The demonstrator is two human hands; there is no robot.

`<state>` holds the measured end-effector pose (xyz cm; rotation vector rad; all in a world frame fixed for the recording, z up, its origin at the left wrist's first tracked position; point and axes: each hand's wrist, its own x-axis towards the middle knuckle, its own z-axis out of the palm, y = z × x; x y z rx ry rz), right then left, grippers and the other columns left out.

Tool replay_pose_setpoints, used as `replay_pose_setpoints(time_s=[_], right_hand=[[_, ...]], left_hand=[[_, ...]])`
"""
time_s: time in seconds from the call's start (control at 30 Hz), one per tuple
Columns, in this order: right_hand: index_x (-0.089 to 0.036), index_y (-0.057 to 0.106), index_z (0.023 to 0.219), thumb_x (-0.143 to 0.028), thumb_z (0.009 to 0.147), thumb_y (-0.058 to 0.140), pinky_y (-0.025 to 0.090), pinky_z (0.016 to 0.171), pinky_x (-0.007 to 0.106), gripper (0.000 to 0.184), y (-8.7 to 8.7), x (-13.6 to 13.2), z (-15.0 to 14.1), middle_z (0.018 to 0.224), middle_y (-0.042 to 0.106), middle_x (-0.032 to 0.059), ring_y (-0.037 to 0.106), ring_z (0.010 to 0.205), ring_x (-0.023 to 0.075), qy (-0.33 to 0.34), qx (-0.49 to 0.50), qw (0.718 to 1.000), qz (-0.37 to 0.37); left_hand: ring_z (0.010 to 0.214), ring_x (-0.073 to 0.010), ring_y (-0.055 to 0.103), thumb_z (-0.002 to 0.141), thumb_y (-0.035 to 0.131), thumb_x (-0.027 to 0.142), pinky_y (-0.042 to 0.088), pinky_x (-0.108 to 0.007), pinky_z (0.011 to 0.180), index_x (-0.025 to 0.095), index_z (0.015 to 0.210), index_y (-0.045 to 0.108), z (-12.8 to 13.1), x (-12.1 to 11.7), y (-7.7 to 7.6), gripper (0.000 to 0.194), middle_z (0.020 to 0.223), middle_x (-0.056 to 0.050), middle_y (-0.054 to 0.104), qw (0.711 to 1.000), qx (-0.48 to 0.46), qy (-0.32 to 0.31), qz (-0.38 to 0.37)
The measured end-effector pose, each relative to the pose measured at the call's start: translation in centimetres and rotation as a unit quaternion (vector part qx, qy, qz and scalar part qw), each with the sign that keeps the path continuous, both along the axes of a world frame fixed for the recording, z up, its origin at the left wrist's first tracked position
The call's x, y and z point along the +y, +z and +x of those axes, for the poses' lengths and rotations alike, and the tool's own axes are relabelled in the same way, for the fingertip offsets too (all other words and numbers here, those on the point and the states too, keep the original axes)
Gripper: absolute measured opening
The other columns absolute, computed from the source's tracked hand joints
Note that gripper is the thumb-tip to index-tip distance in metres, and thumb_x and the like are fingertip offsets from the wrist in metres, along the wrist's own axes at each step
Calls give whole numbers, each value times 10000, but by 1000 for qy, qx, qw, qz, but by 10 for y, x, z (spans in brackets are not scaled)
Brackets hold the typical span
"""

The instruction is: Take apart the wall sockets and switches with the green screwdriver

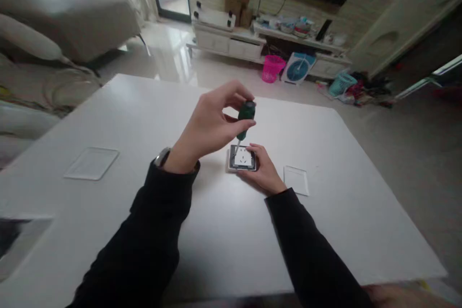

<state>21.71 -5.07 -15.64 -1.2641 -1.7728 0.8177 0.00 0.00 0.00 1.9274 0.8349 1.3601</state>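
Observation:
My left hand (220, 120) is closed around the dark green handle of a screwdriver (246, 114). The screwdriver leans slightly, its metal shaft reaching down to the left side of a wall socket (243, 157). That socket has a white face with several slots and a dark grey surround, and it lies face up on the white table. My right hand (263, 168) grips the socket from its right side, thumb along the near edge and fingers at the far right corner. Whether the tip sits in a screw is too small to tell.
On the white table (144, 231), a clear square frame (296, 180) lies right of my right hand. Another clear square cover (92, 163) lies at the left. Beyond the table stand a pink basket (271, 68), a boxed fan (298, 68) and a low cabinet (227, 45).

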Motion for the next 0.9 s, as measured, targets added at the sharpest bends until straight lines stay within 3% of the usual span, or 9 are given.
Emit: replay_pose_setpoints(time_s=[0.9], right_hand=[[-328,563,1334,-332,709,930,470,1187,550,725,-7,5,5,1492,480,107,481,1456,328,11,-30,999,17]], left_hand=[[962,-228,754,772,825,157,647,-281,648,206,1089,661,-5,6,-3,361,1054,-57,756,1000,16,5,11]])
